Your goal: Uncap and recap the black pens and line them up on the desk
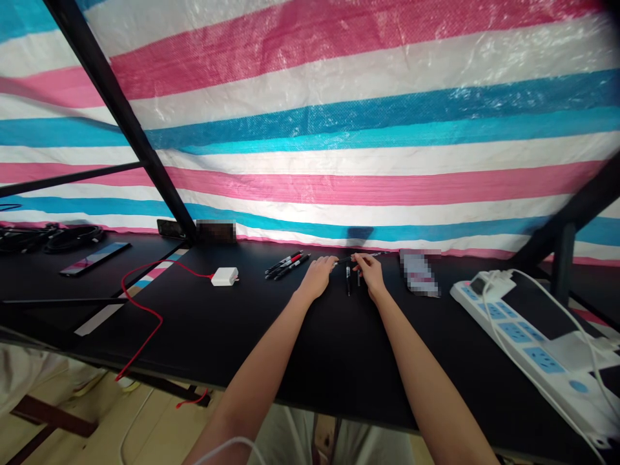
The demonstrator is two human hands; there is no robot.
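Over the black table, my left hand and my right hand are close together with fingers pinched. Between their fingertips runs a slim dark pen, gripped from both sides. A thin, pale pen-like piece shows just past my right fingers; whether it is held or lies on the table I cannot tell. Below the hands lies a black pen, with a small thin dark piece beside it, partly hidden by my right hand. Left of my left hand, several pens, one of them red, lie in a loose bunch.
A white charger with a red cable lies to the left. Right of my hands is a blurred-out packet or phone, then a white power strip with plugs. A phone lies far left. A striped tarp hangs behind.
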